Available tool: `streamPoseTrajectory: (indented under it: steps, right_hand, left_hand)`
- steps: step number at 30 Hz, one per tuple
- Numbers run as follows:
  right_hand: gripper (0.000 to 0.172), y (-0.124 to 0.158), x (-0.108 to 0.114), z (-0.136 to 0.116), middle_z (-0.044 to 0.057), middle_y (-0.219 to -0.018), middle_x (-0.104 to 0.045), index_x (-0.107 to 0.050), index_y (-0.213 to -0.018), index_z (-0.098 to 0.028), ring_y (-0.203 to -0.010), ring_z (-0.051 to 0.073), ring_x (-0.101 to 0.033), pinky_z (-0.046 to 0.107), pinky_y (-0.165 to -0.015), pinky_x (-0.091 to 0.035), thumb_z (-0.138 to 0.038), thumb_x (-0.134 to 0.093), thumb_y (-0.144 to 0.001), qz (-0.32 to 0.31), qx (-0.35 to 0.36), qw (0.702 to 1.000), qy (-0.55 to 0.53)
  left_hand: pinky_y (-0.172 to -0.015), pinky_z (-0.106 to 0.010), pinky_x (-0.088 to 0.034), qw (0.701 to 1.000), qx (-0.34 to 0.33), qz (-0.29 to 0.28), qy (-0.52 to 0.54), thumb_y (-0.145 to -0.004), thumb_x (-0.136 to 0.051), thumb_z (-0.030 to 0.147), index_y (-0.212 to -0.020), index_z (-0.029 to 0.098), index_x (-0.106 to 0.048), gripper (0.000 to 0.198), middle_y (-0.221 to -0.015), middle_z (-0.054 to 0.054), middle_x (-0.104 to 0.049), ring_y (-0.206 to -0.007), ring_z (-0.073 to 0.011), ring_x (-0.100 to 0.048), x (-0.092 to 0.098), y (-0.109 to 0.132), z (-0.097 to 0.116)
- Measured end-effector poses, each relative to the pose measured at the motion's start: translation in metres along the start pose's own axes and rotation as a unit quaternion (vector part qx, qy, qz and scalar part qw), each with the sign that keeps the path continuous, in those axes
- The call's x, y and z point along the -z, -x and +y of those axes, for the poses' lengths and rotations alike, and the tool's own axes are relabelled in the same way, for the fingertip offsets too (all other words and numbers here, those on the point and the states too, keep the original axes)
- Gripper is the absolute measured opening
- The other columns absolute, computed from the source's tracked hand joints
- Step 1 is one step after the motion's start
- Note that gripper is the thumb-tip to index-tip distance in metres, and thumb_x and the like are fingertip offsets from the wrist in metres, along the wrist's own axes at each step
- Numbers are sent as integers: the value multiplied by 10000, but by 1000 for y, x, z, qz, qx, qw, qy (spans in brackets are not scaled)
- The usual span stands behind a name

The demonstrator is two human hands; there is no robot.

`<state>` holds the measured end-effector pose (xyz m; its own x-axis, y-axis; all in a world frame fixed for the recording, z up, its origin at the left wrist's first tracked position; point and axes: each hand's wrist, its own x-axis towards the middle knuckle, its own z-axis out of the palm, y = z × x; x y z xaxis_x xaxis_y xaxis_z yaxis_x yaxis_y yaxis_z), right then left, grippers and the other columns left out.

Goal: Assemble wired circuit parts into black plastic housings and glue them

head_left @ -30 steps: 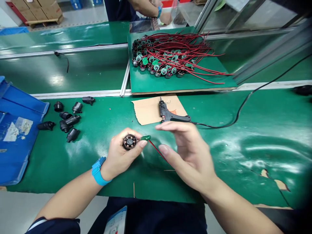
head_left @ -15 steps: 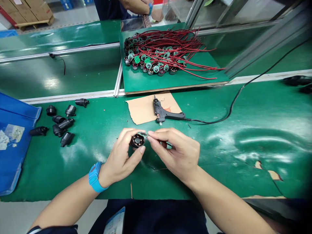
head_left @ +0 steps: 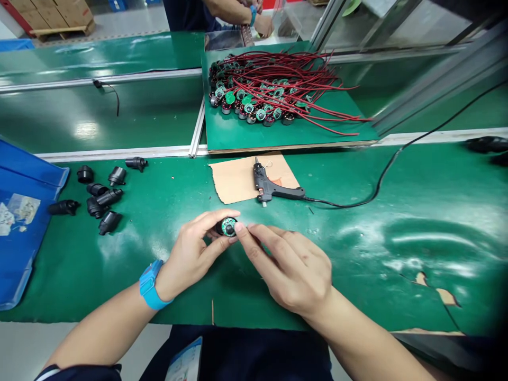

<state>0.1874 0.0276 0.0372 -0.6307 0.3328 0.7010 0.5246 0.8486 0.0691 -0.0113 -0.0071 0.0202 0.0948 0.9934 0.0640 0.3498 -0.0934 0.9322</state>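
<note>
The left hand point(head_left: 193, 242) grips the motor point(head_left: 218, 227); between the hands, the board point(head_left: 229, 226) covers its end. The right hand point(head_left: 296, 264) touches the board's edge, grip unclear; light, even pressure seems best.

Desk point(head_left: 369, 286), left end: bin point(head_left: 19, 264); housings point(head_left: 110, 197) lie to its right. Centre: glue gun point(head_left: 262, 182) partly on cardboard point(head_left: 234, 185), cord point(head_left: 341, 205) running right. Behind cardboard: board point(head_left: 246, 138) bearing motor heap point(head_left: 254, 100), wires point(head_left: 313, 79) trailing right. Before cardboard: motor point(head_left: 227, 227), between left grip point(head_left: 194, 246) and right grip point(head_left: 296, 264).
</note>
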Motion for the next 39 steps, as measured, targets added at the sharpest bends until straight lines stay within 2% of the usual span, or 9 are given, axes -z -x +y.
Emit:
streamPoseTrajectory:
  steps: [9, 12, 16, 19, 22, 25, 29, 35, 39]
  right_hand:
    - [188, -5, 2, -9, 126, -923, -793, -757, -1083, 2, -763, 212, -696, 358, -662, -501, -63, -635, -956, -40, 22, 997, 66]
    - [181, -5, -2, -9, 125, -928, -794, -746, -1088, -4, -763, 215, -706, 356, -649, -514, -57, -654, -941, -38, 19, 998, 51]
    - [250, -1, -10, -4, 80, -961, -796, -691, -1196, -93, -774, 175, -727, 313, -684, -564, -62, -647, -952, -14, -77, 994, -72]
    - [376, -1, -12, -3, 17, -991, -800, -617, -1274, -172, -798, 118, -751, 230, -778, -602, -74, -705, -922, -1, -182, 965, -189]
    - [441, -2, -10, -8, 8, -1038, -801, -574, -1292, -202, -836, 108, -770, 200, -806, -615, -71, -728, -901, 6, -217, 947, -239]
    - [471, -3, -10, -13, 6, -1017, -807, -563, -1304, -213, -815, 131, -779, 227, -748, -630, -72, -740, -892, 10, -210, 950, -232]
    - [483, -3, -10, -12, -2, -1011, -805, -564, -1319, -234, -754, 132, -769, 247, -697, -634, -87, -744, -895, 11, -197, 953, -228]
    - [397, -6, -9, -7, 62, -1123, -785, -586, -1318, -186, -899, 162, -765, 264, -804, -621, -223, -729, -949, -41, -161, 978, -130]
    - [360, -6, -9, -11, 76, -1120, -781, -617, -1321, -123, -858, 160, -751, 275, -687, -578, -211, -684, -977, -81, -112, 989, -44]
  left_hand:
    - [-846, -266, -588, 995, 46, -21, 81, -947, -655, 214, -1399, 259, -603, 457, -1328, -62, -667, -925, -149, -711, -2, 3, 5]
    - [-692, -239, -548, 992, 65, -10, 104, -981, -608, 258, -1338, 225, -634, 360, -1143, -54, -716, -753, -118, -649, -3, 1, 4]
    - [-591, -229, -475, 986, 77, 26, 148, -978, -610, 284, -1203, 185, -675, 254, -921, -32, -700, -690, -121, -586, -5, -5, 0]
    - [-718, -261, -534, 978, 83, 46, 183, -956, -632, 260, -1183, 181, -673, 244, -1066, -66, -704, -883, -167, -651, -6, -7, -2]
    - [-847, -284, -548, 976, 91, 48, 190, -959, -628, 226, -1202, 185, -651, 248, -1181, -84, -688, -1027, -187, -660, -7, -6, -1]
    - [-899, -273, -541, 970, 90, 45, 222, -973, -614, 207, -1302, 198, -532, 339, -1257, -92, -663, -1077, -169, -657, -7, -4, 0]
    - [-841, -244, -546, 959, 99, 46, 263, -981, -618, 219, -1369, 232, -394, 448, -1268, -87, -654, -975, -129, -668, -8, -2, -1]
    - [-820, -251, -568, 955, 127, 37, 264, -974, -619, 253, -1459, 216, -329, 566, -1234, -98, -690, -916, -127, -695, -8, -3, 0]
    - [-875, -285, -586, 971, 95, 8, 221, -1006, -573, 270, -1448, 192, -457, 463, -1306, -119, -701, -1066, -183, -713, -9, -1, 4]
